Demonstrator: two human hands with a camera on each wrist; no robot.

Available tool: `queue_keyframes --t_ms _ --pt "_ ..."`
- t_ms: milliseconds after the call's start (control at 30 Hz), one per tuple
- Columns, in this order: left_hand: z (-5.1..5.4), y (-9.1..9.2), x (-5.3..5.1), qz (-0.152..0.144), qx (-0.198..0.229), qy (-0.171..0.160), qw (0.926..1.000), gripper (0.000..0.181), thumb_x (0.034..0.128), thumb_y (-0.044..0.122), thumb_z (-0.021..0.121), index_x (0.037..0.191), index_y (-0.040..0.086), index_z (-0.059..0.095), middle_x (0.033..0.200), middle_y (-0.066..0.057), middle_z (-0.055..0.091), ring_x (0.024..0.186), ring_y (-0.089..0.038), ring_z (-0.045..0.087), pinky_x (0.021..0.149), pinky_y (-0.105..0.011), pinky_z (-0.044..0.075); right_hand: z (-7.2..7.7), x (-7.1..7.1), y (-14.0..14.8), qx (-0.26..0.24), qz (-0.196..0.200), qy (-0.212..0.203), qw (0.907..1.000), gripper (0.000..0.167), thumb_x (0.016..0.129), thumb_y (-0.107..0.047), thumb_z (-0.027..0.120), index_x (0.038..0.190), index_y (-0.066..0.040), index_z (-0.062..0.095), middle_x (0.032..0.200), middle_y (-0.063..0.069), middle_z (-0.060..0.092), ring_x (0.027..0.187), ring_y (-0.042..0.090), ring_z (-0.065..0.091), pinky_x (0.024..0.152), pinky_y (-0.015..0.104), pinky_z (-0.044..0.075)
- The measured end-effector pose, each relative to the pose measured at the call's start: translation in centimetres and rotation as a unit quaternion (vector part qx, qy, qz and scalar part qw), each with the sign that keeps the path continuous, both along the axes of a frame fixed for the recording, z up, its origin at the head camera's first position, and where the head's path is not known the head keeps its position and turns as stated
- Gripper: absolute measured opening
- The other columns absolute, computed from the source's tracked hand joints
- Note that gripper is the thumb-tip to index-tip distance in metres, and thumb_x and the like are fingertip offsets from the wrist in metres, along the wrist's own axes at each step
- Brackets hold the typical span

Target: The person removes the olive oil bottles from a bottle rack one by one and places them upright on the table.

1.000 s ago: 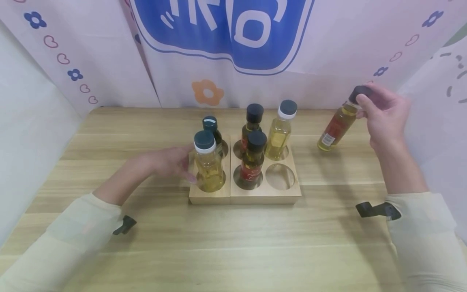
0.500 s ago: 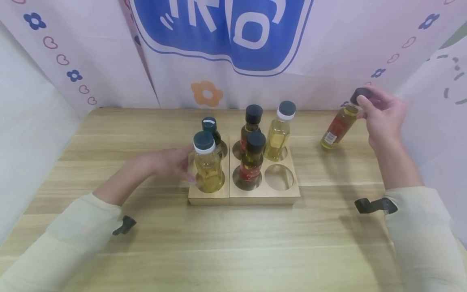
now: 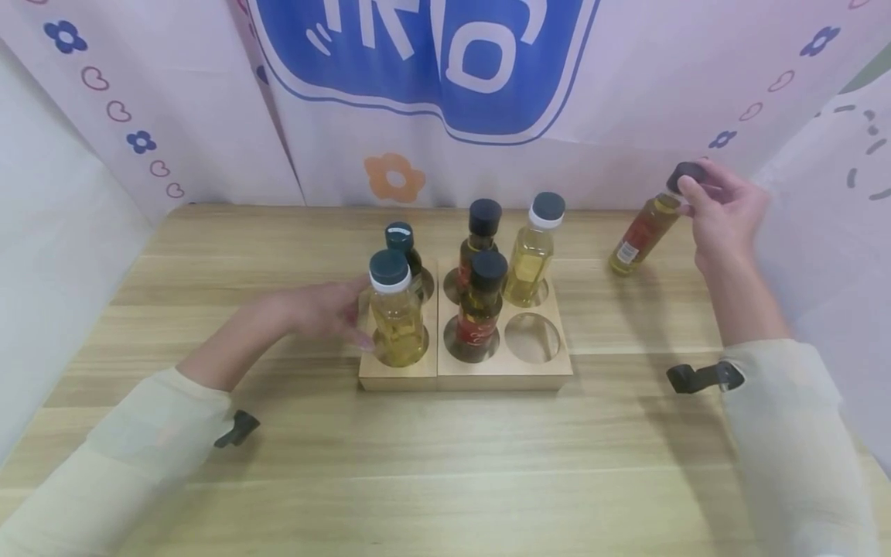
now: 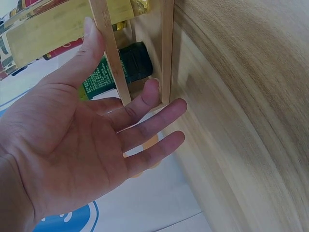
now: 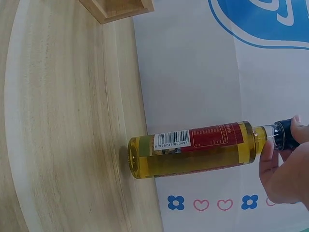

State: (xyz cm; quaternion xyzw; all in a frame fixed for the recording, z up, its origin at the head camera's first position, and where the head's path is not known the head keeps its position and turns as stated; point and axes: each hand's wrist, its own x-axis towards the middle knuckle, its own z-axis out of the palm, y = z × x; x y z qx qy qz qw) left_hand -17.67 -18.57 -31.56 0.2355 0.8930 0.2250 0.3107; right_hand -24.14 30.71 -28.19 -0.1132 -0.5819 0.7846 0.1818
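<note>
At the right back of the table, my right hand [image 3: 729, 209] pinches the black cap of an oil bottle [image 3: 644, 233] with a red label. The bottle leans, its base toward the left; whether it touches the tabletop I cannot tell. Its barcode label faces the right wrist view [image 5: 193, 150]. My left hand [image 3: 326, 311] is at the left side of a wooden bottle rack [image 3: 504, 381], thumb against its edge and fingers loosely extended. Beside that hand, a clear bottle of yellow oil [image 3: 398, 325] with a dark green cap stands in the front left hole.
Also in the rack are a dark green-capped bottle [image 3: 401, 240], two black-capped red-label bottles [image 3: 480, 309] and another clear oil bottle [image 3: 532, 259]. The front right hole [image 3: 533, 338] holds no bottle. A printed white sheet [image 3: 334, 162] hangs behind the table [image 3: 445, 464].
My right hand has shifted slightly left, and the bottle's base sits a little farther back. My left hand and the rack stay in place.
</note>
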Motion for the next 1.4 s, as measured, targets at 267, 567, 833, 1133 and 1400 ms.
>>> queue_keyframes --t_ms 267,567,833,1133,1400 --pt "0.0 0.0 0.0 0.003 0.003 -0.006 1.0000 0.115 0.0909 0.030 0.081 0.166 0.005 -0.003 0.101 -0.012 0.065 0.092 -0.026 0.062 0.085 -0.043 0.055 -0.3 -1.0 -0.3 -0.021 -0.011 -0.003 0.9997 0.034 0.087 0.007 0.078 0.117 -0.007 0.075 0.123 0.004 0.061 0.098 0.013 0.068 0.062 0.018 0.056" --pt "0.0 0.0 0.1 0.005 0.002 -0.007 1.0000 0.117 0.0910 0.032 0.081 0.166 0.006 -0.005 0.105 -0.013 0.065 0.095 -0.027 0.062 0.088 -0.046 0.055 -0.5 -1.8 -0.4 -0.029 -0.023 -0.004 0.9993 0.036 0.087 0.007 0.078 0.120 -0.004 0.074 0.120 0.006 0.064 0.092 0.013 0.069 0.061 0.019 0.057" --pt "0.0 0.0 0.1 0.000 0.006 0.001 1.0000 0.115 0.0913 0.028 0.081 0.166 0.005 -0.004 0.105 -0.014 0.064 0.094 -0.027 0.062 0.090 -0.047 0.054 -0.5 -2.2 -0.3 -0.025 -0.022 -0.018 0.9993 0.035 0.087 0.004 0.079 0.120 -0.007 0.075 0.127 0.001 0.059 0.095 0.013 0.069 0.065 0.019 0.058" --pt "0.0 0.0 0.1 0.004 0.016 -0.005 0.9999 0.115 0.0908 0.028 0.081 0.166 0.005 -0.003 0.108 -0.015 0.064 0.095 -0.028 0.062 0.092 -0.048 0.053 -0.4 -2.7 -0.8 0.029 -0.009 -0.039 0.9988 0.044 0.091 -0.002 0.077 0.134 -0.007 0.068 0.127 -0.002 0.060 0.097 0.008 0.067 0.066 0.015 0.054" --pt "0.0 0.0 0.2 0.011 0.012 -0.008 0.9998 0.116 0.0911 0.028 0.081 0.166 0.006 -0.005 0.125 -0.023 0.063 0.107 -0.032 0.062 0.100 -0.053 0.052 -0.6 -2.6 -0.6 0.060 -0.010 -0.041 0.9973 0.048 0.092 -0.005 0.078 0.138 -0.009 0.065 0.126 -0.003 0.063 0.101 0.008 0.065 0.071 0.014 0.055"
